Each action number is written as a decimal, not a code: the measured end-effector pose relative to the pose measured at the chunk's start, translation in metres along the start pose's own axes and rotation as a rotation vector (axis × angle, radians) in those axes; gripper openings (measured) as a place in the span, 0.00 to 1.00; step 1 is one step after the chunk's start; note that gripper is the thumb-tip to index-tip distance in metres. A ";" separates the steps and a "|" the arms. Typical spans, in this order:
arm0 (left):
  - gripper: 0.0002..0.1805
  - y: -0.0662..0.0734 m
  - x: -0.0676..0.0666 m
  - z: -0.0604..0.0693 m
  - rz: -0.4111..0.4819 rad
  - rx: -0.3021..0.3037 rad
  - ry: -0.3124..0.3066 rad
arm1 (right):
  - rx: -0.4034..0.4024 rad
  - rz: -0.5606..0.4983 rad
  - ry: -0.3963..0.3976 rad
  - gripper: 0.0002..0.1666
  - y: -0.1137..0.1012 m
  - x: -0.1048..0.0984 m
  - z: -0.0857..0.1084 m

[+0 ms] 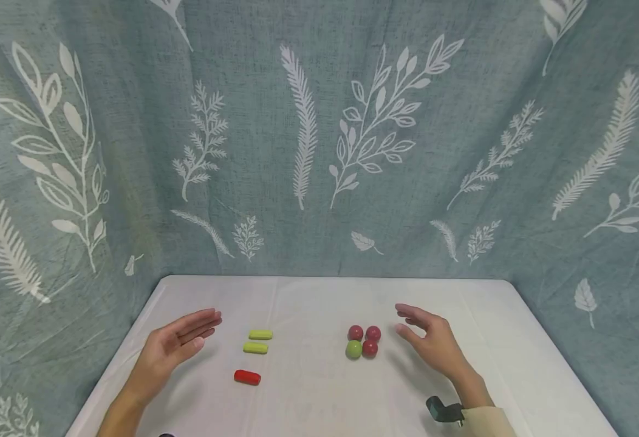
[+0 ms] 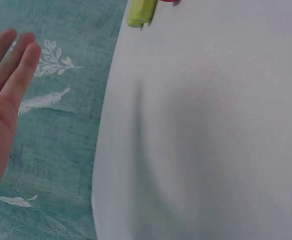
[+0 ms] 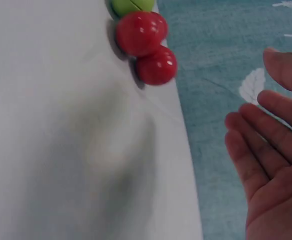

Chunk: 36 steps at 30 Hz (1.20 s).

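Observation:
Two yellow-green sticks, the upper and the lower, lie left of centre, with a red stick below them. My left hand hovers to their left, fingers straight and holding nothing. Right of centre, three red balls and a green ball sit in a tight cluster. To the right of the balls my right hand is raised, fingers relaxed, nothing in it. The right wrist view shows red balls and that hand's palm.
A white-covered table lies under everything. A blue-green curtain with white leaf prints hangs behind it and along both sides. Near my right wrist is a dark wrist-worn device. A small dark object shows at the bottom edge.

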<state>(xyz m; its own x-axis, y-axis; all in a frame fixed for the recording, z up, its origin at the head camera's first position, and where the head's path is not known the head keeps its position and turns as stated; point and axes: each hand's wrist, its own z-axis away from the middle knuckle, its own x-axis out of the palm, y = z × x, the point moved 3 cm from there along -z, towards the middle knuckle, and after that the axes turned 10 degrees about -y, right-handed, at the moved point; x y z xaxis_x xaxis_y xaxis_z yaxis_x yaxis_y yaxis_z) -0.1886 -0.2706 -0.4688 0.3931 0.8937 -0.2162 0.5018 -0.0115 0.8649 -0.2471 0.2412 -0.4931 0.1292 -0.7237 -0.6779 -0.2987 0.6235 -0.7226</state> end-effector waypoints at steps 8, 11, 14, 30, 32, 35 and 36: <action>0.26 -0.009 0.012 0.004 0.068 -0.093 -0.044 | 0.003 -0.098 -0.033 0.23 0.002 0.021 -0.011; 0.25 -0.014 0.018 0.005 0.045 -0.165 -0.042 | 0.021 -0.142 -0.044 0.22 0.005 0.028 -0.014; 0.24 -0.019 0.022 0.005 0.027 -0.236 -0.049 | 0.037 -0.167 -0.052 0.21 0.008 0.034 -0.015; 0.22 -0.038 0.044 0.001 -0.125 -0.511 -0.179 | 0.076 -0.156 -0.090 0.20 0.018 0.049 -0.018; 0.21 -0.039 0.045 0.002 -0.151 -0.516 -0.189 | 0.072 -0.142 -0.091 0.19 0.017 0.050 -0.019; 0.20 -0.039 0.047 0.001 -0.214 -0.521 -0.209 | 0.067 -0.113 -0.086 0.17 0.016 0.052 -0.019; 0.19 -0.039 0.047 0.000 -0.240 -0.516 -0.218 | 0.070 -0.103 -0.084 0.17 0.015 0.052 -0.019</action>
<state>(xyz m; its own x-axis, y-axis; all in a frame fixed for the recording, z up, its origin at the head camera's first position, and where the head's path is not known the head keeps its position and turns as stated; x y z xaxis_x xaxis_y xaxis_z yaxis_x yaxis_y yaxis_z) -0.1895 -0.2282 -0.5129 0.4913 0.7311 -0.4733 0.1796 0.4467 0.8765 -0.2630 0.2074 -0.5369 0.2351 -0.7594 -0.6067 -0.2137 0.5685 -0.7944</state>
